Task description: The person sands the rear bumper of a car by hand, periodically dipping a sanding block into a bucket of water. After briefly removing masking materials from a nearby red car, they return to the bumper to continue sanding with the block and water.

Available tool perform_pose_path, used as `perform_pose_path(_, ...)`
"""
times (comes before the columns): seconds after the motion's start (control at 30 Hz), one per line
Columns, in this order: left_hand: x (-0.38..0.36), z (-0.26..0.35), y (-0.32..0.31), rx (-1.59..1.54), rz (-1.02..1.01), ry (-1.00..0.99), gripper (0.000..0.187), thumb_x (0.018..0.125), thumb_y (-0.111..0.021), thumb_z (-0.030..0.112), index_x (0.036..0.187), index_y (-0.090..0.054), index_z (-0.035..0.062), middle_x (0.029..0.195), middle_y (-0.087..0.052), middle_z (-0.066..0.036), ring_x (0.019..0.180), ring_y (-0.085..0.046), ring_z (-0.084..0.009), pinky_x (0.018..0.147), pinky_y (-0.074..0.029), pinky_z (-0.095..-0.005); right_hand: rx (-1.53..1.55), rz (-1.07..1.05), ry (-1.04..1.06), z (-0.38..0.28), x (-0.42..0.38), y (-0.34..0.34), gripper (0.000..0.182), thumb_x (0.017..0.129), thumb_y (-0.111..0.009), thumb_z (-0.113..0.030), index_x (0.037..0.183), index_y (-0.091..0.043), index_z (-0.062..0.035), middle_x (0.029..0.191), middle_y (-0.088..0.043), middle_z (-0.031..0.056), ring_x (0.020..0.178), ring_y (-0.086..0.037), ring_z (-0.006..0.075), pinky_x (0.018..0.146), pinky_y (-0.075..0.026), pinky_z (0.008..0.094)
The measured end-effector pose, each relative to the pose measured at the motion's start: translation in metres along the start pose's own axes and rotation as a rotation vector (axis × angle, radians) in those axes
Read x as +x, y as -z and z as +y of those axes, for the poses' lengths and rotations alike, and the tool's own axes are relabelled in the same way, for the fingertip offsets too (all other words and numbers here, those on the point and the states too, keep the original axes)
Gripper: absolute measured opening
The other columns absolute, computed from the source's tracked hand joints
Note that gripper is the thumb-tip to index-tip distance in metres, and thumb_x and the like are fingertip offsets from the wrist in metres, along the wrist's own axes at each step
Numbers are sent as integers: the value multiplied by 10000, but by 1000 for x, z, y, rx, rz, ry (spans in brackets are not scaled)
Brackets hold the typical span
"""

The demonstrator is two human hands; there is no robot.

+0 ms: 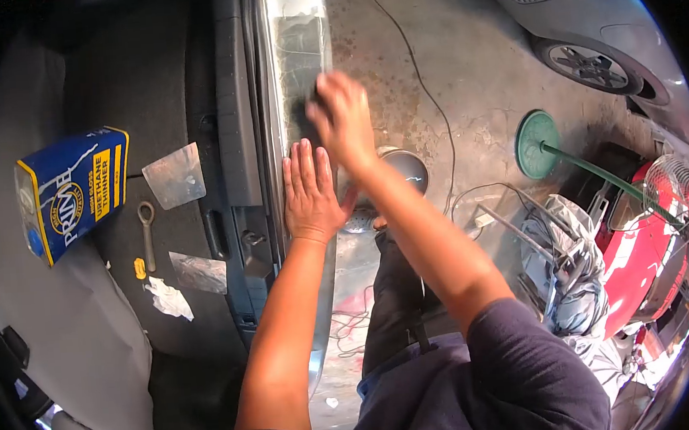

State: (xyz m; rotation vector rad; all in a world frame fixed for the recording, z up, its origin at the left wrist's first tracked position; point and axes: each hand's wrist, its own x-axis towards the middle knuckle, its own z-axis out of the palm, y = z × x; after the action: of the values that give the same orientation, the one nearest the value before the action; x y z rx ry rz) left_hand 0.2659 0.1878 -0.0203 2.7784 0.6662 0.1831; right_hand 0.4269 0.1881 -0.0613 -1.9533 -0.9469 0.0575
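My left hand [309,193] lies flat on the edge of the car body, its fingers stretched forward and slightly apart. Just ahead and to the right, my right hand [341,119] is over the pale metal sill [299,46], blurred, with its fingers curled. Something dark shows beside its fingertips, too unclear to name. Beneath my right wrist, a round dark-topped container [405,171] is on the floor. Left of the sill, the grey plastic trim [236,111] runs along the car's opening.
A blue thinner can [75,194], a wrench [148,237], clear sheets [176,177] and a crumpled white paper [169,299] lie on the dark carpet at left. A cable [423,82] crosses the floor; a green-based stand [538,144], red object [632,267] and grey car [610,20] stand right.
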Motion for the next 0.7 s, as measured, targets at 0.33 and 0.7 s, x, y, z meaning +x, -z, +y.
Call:
perform_pose_path(0.33,0,-2,1,-41,-25,-14,1100,879,-696,598,1614,-163,-25,1665,-199,-304,1559,-217,-433,1266,-209,-568,75,86,-79,25,87,-20,452,915,-742,-269,1287,-639,-35,1396,-589,184,1286,-519,409,1112,-411,496)
perform_pose_path(0.7,-3,-5,0,-18,-37,-24,1045,945,-468,738,1617,-195,-15,1654,-230,-302,1546,-251,-437,1261,-202,-573,91,82,-114,28,101,-23,457,914,-738,-276,1287,-629,-35,1390,-581,166,1259,-518,417,1077,-431,501)
